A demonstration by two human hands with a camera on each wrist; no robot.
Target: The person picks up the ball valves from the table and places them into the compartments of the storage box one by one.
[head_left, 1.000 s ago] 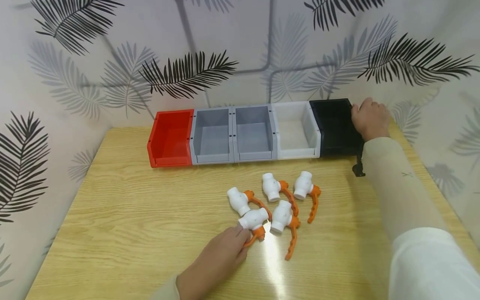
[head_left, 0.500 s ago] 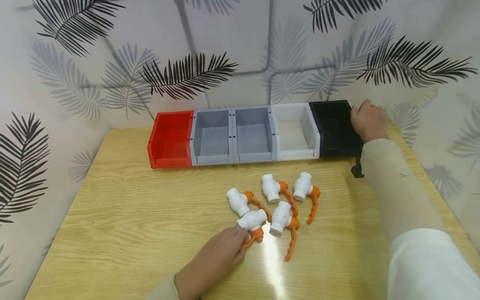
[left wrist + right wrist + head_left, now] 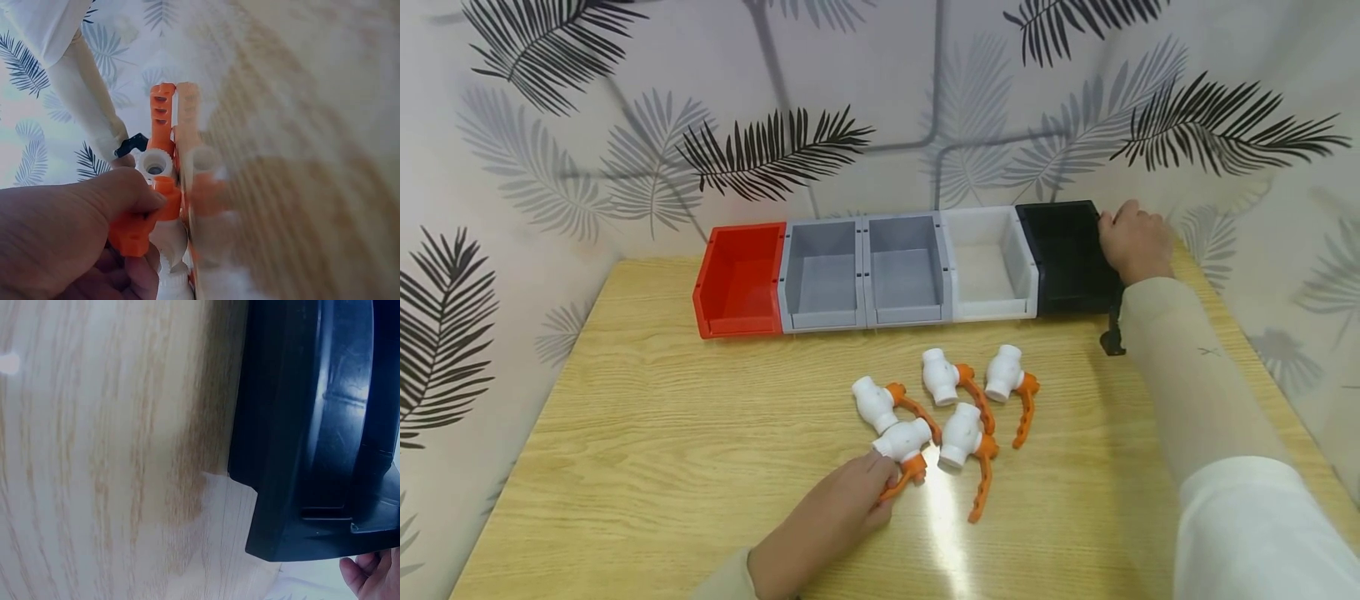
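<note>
My left hand (image 3: 829, 518) pinches the orange lever handle of a white ball valve (image 3: 903, 440) on the wooden table. In the left wrist view, thumb and fingers close around that orange handle (image 3: 134, 236). My right hand (image 3: 1137, 242) grips the right side wall of the black bin (image 3: 1073, 271), its fingers over the edge. The right wrist view shows the black bin (image 3: 340, 394) large, with part of my right hand (image 3: 378, 575) at its lower edge. Several more white ball valves (image 3: 960, 435) with orange handles lie close beside the held one.
Left of the black bin stand a white bin (image 3: 989, 262), two grey bins (image 3: 904, 275) and a red bin (image 3: 741, 283), side by side in a row along the back. A small black piece (image 3: 1112, 342) shows beside my right sleeve. Behind the table (image 3: 662, 467) is a leaf-patterned backdrop.
My left hand has shifted very slightly toward the left, still pinching the valve's handle. My right hand stays on the black bin, and the other valves and bins keep their places.
</note>
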